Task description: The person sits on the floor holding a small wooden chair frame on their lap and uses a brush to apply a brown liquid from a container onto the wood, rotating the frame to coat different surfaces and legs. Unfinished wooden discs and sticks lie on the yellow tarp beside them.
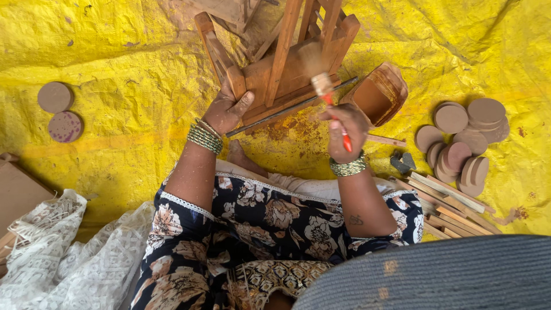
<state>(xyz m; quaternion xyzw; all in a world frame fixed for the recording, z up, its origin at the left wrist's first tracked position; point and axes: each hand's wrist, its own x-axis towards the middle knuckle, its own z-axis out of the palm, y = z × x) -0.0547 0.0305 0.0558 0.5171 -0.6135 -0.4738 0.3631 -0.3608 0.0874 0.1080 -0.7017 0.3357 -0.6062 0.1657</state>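
Wooden frame (275, 74) gripped left, paintbrush (321, 86) right

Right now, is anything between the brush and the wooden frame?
Nothing visible. The right hand holds the brush with its bristles already against the wooden frame, which the left hand steadies.

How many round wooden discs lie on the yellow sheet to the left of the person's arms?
2. One plain brown disc lies near the left edge; a purplish speckled disc sits just below it, almost touching. None looks hidden there; the pile at right is separate.
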